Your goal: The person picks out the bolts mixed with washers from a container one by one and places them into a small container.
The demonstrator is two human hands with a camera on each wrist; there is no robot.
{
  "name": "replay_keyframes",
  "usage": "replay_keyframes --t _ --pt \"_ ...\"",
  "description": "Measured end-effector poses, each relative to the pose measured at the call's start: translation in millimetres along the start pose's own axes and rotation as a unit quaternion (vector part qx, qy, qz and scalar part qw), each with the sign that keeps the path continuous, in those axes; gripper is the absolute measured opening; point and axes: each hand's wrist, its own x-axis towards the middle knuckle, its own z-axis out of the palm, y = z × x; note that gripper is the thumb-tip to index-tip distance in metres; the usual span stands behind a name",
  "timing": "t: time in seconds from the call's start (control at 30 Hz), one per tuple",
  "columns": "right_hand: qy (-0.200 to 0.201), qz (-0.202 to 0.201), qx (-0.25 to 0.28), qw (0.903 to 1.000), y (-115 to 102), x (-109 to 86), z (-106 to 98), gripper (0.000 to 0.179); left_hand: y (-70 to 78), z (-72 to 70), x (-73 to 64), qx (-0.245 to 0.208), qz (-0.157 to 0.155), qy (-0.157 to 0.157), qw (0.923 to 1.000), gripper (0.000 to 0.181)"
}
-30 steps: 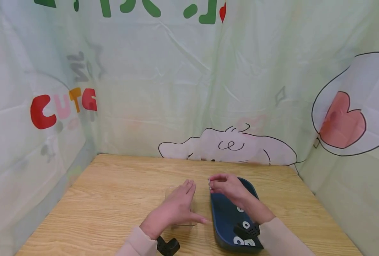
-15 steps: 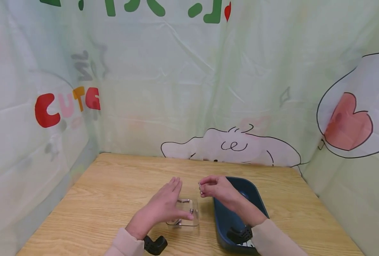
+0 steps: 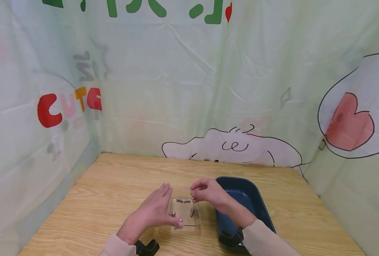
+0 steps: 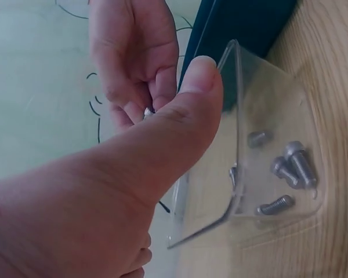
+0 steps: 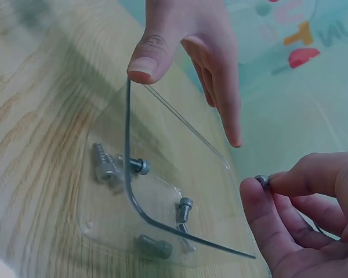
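Observation:
A small clear plastic box [image 3: 186,215] stands on the wooden table [image 3: 112,192] with several metal screws [image 3: 183,200] lying in it. My left hand [image 3: 162,208] rests against its left side with fingers straight. The thumb [image 4: 188,104] presses on the box's near rim [image 4: 238,87]. My right hand [image 3: 193,193] hovers over the box's far right corner and pinches one small screw [image 5: 262,181] between thumb and forefinger. The right wrist view shows the box [image 5: 162,197] and its screws [image 5: 107,165] below the left hand [image 5: 191,52].
A dark blue tray [image 3: 251,199] sits just right of the clear box, under my right forearm. Black wrist mounts [image 3: 146,247] show at the bottom edge. Printed pale green sheets wall the table on three sides.
My right hand has carried the pinched screw leftward from over the blue tray to over the clear box. My left hand slid left and back, uncovering the box and its screws.

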Motion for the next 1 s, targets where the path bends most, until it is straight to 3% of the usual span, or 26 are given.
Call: replay_keyframes --t 0.2,0.57,1.0 --pt "-0.015 -0.001 -0.011 0.9998 -3.0 1.0 10.3 0.031 -1.9 3.4 -6.5 0.003 -0.007 -0.001 1.0 0.125" --pt "-0.02 0.023 -0.02 0.9993 -1.8 6.3 24.5 0.025 -0.2 5.3 -5.0 0.019 -0.018 -0.012 0.9996 0.122" --pt "-0.023 0.027 0.001 0.9994 6.0 7.8 26.1 0.028 2.1 4.6 -5.5 0.03 -0.029 -0.014 0.999 0.124"
